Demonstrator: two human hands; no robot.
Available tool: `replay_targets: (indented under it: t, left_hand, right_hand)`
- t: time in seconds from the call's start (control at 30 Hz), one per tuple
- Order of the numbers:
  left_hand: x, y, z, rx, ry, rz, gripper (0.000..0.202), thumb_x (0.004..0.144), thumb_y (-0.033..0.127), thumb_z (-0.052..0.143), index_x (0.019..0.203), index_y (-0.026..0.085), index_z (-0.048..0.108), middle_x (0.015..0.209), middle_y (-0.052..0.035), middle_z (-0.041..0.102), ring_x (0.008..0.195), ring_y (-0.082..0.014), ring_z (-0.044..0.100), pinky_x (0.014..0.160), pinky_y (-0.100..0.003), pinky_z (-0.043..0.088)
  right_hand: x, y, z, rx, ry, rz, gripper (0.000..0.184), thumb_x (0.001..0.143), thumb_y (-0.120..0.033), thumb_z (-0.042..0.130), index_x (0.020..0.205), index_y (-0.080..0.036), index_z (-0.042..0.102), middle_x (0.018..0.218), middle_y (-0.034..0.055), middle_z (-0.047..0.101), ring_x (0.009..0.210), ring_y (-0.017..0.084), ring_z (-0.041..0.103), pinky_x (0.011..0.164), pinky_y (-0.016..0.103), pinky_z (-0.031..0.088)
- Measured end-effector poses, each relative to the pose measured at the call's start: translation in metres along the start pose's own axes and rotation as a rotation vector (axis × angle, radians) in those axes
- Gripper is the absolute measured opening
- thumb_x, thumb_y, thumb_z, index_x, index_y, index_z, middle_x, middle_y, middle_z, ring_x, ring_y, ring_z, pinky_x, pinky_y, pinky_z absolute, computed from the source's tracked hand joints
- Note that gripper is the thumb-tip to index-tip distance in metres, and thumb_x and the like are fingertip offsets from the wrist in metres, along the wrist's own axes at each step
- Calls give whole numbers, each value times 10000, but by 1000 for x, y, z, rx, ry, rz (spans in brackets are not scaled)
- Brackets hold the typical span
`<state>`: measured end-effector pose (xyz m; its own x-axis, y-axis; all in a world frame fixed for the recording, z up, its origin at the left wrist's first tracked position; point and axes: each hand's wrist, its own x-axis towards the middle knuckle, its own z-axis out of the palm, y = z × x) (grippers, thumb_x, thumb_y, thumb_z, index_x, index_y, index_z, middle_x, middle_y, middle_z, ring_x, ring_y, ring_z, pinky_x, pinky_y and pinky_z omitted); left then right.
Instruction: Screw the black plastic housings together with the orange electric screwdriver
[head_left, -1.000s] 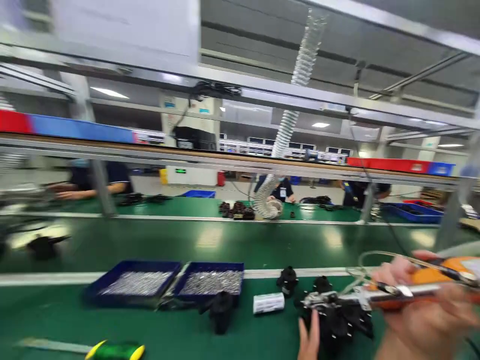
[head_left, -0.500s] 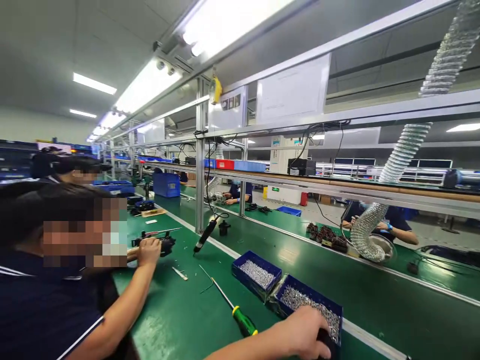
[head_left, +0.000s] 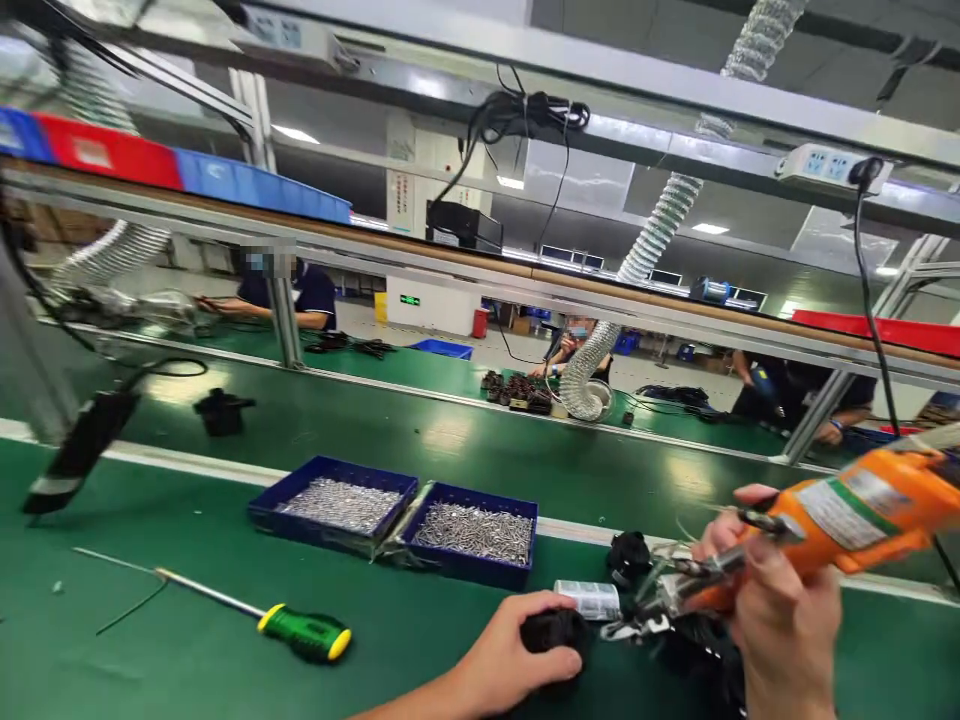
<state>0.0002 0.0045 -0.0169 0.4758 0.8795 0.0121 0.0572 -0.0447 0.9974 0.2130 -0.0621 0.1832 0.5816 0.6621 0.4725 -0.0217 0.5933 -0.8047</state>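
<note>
The left hand (head_left: pixel 517 655) is curled tight over a rounded matte black plastic part (head_left: pixel 559 632) near the front edge of the green matted workbench (head_left: pixel 187 660). The right hand (head_left: pixel 784 625) is wrapped around a glossy orange power screwdriver (head_left: pixel 855 510), held tilted above the bench's right end. Two shallow blue plastic trays (head_left: pixel 315 528) of shiny screws sit mid-bench. A green-and-yellow-handled screwdriver (head_left: pixel 304 632) lies to their left. A ribbed silver duct hose (head_left: pixel 664 215) hangs beyond.

Black part (head_left: pixel 559 630) half under the left hand (head_left: pixel 516 657)
</note>
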Motion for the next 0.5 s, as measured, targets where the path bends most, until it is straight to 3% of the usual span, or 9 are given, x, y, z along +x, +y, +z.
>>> replay_targets:
  t: [0.13, 0.3, 0.5]
  left_hand:
    - [2, 6, -1, -20, -50, 11, 638, 670, 442, 897, 1240, 181, 778, 1064, -60, 751, 985, -270, 646, 915, -361, 506]
    - [2, 10, 0, -48, -91, 52, 522, 714, 411, 904, 1172, 192, 784, 915, 5, 696, 839, -184, 573, 787, -289, 458]
    - [2, 14, 1, -61, -82, 72, 480, 714, 372, 888, 1141, 180, 783, 874, 8, 691, 805, -176, 562, 806, -296, 467]
  right_hand:
    - [0, 13, 17, -10, -68, -35, 579, 723, -515, 910, 1118, -229, 598, 661, -27, 556, 489, 136, 498, 447, 269, 467]
    - [2, 18, 21, -54, -65, -41, 584, 711, -526, 914, 1100, -214, 610, 666, -17, 567, 510, 157, 521, 429, 274, 476]
    - [-1, 32, 21, -149, -127, -82, 503, 761, -471, 876, 1086, -217, 588, 717, -17, 566, 521, 143, 532, 469, 268, 495]
